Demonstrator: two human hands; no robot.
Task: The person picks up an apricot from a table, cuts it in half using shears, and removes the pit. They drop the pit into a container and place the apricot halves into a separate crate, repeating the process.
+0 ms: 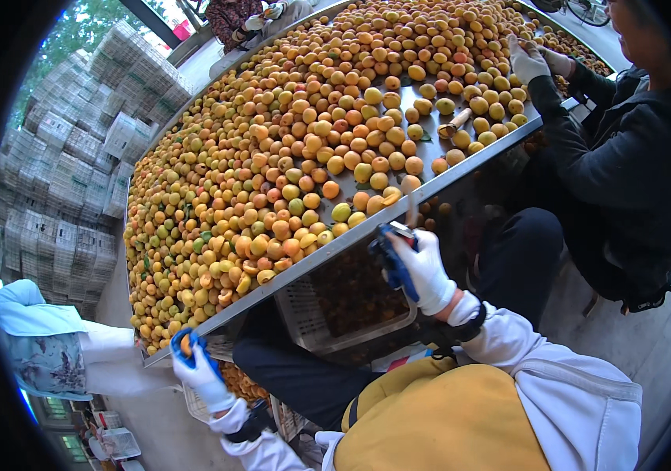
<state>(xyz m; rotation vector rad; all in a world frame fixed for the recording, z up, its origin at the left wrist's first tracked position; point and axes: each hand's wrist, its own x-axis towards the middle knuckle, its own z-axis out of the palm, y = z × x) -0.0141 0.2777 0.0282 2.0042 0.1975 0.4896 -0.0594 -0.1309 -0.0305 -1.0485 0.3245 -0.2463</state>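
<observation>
since the left hand (202, 374) has an apricot (187, 345) gripped just by the table's metal rim (351, 238), i'd go light so the flesh doesn't bruise, and angle the dark tool (389, 255) away from those fingers. right hand (431, 276) looks curled round that tool, kind unclear. arms are spread wide, the right one reaching farther forward.

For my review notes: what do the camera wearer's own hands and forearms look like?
The left hand and right hand wear white gloves with blue on the finger side. Each wrist has a black band, and the sleeves are pale, whitish fabric.
</observation>
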